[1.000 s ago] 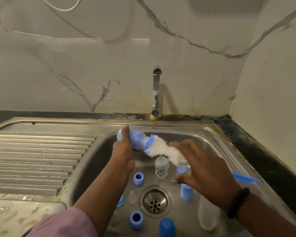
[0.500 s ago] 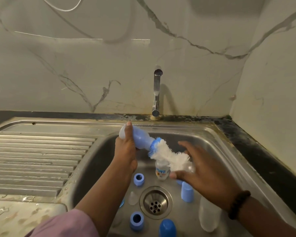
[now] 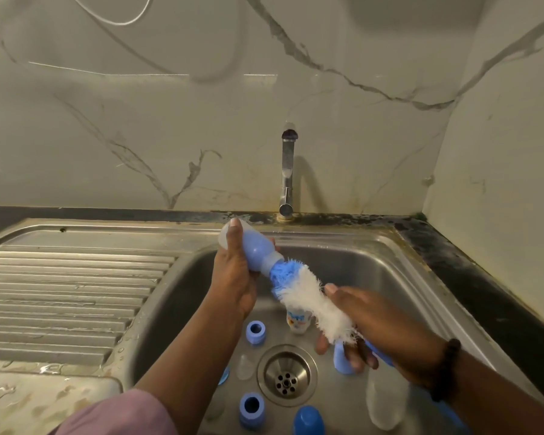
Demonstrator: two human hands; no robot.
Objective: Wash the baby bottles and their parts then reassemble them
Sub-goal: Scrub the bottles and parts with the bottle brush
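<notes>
The left hand [image 3: 233, 277] grips the light, likely slippery bottle [image 3: 255, 249] mid-body — the right hand [image 3: 377, 328] grips the soft-bristled brush [image 3: 311, 302] by its handle.

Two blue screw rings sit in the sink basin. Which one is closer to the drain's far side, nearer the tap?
The blue ring left of the drain, just below the left hand. The other blue ring lies at the basin's near edge.

Head camera looks down, close, into the sink [image 3: 374, 265].
</notes>
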